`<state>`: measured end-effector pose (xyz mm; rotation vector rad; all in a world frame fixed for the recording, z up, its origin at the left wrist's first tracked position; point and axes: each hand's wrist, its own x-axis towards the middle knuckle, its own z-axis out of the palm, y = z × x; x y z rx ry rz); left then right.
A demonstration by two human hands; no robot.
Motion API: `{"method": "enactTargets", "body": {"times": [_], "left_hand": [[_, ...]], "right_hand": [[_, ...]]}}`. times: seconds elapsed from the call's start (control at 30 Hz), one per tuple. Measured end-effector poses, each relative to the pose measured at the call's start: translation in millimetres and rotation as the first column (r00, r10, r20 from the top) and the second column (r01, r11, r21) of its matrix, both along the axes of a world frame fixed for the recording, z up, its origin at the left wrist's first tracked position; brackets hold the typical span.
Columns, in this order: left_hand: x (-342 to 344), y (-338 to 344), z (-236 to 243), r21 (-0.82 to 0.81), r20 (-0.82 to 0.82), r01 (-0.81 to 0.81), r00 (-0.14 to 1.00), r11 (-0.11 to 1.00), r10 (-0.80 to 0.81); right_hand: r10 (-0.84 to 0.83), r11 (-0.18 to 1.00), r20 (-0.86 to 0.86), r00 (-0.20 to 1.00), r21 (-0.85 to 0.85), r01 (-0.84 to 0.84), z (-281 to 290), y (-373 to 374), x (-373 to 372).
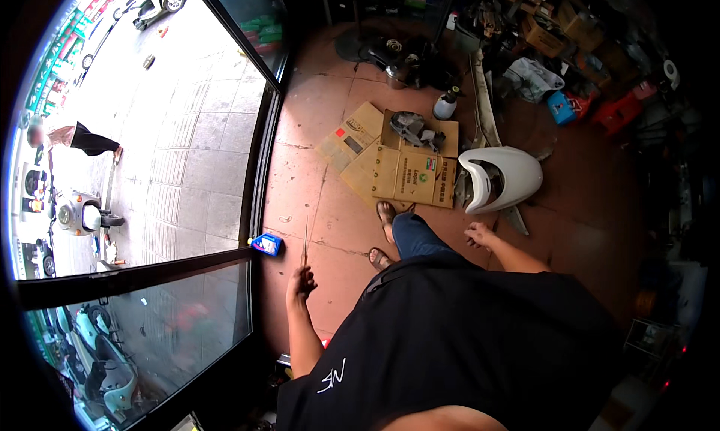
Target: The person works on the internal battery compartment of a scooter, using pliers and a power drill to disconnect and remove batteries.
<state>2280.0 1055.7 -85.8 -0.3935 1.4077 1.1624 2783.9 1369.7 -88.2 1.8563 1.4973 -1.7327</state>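
Observation:
My left hand (302, 282) is closed around a long, thin, rod-like tool (305, 243), its narrow end pointing away from me over the tiled floor; its exact kind is too fine to make out. Beside it, near the door frame, stands a blue bottle (267, 243). My right hand (478, 235) hangs loosely with its fingers slightly curled, and no object shows in it. Just beyond that hand lies a white curved scooter body panel (517, 178). In front of my feet, a dark scooter part (412, 130) rests on flattened cardboard (412, 178).
A spray bottle (445, 103) stands behind the cardboard, near dark machine parts (397, 62). Boxes (544, 37), a blue container (560, 107) and a red stool (619, 114) crowd the far right. Through the open glass door, a person (86, 139) and a parked scooter (79, 212) are outside.

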Motion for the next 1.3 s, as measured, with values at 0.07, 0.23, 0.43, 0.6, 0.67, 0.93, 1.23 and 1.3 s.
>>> {"method": "enactTargets", "body": {"times": [0.07, 0.23, 0.43, 0.6, 0.67, 0.93, 1.23, 1.3], "left_hand": [[-17.6, 65.5, 15.8, 0.105, -0.101, 0.095, 0.991, 0.990, -0.085], [-63.0, 171.5, 12.9, 0.210, -0.211, 0.108, 0.976, 0.972, -0.063], [-140.7, 150.1, -27.1, -0.122, -0.014, 0.193, 0.980, 0.973, -0.196], [-156.3, 148.5, -43.9, -0.391, 0.001, 0.336, 0.931, 0.857, -0.364], [-171.9, 161.3, -45.0, -0.406, -0.033, 0.344, 0.921, 0.847, -0.389], [-293.2, 315.9, -74.9, -0.336, -0.081, 0.438, 0.868, 0.834, -0.489], [-492.6, 581.5, -14.1, -0.100, -0.585, 0.594, 0.614, 0.798, -0.530], [-470.2, 654.8, 29.0, -0.063, -0.404, 0.391, 0.832, 0.918, -0.382]], "right_hand": [[0.055, 0.997, 0.097, 0.994, -0.050, -0.051, 3.4, 22.0, -16.3], [0.128, 0.985, 0.193, 0.973, -0.137, -0.102, -2.8, 81.0, -69.6], [0.168, 0.982, 0.081, 0.982, -0.096, -0.160, 21.8, 211.9, -173.2], [-0.001, 0.998, -0.132, 0.991, 0.069, 0.010, 30.1, 351.7, -257.3], [-0.029, 0.990, -0.146, 0.989, 0.132, 0.048, 38.9, 388.0, -295.1], [-0.128, 0.991, 0.101, 0.987, 0.050, 0.123, 17.2, 455.4, -346.8], [0.123, 0.982, 0.077, 0.989, 0.133, -0.132, -14.3, 570.3, -380.0], [0.117, 0.966, 0.069, 0.991, 0.225, -0.129, -34.2, 625.5, -364.2]]}}
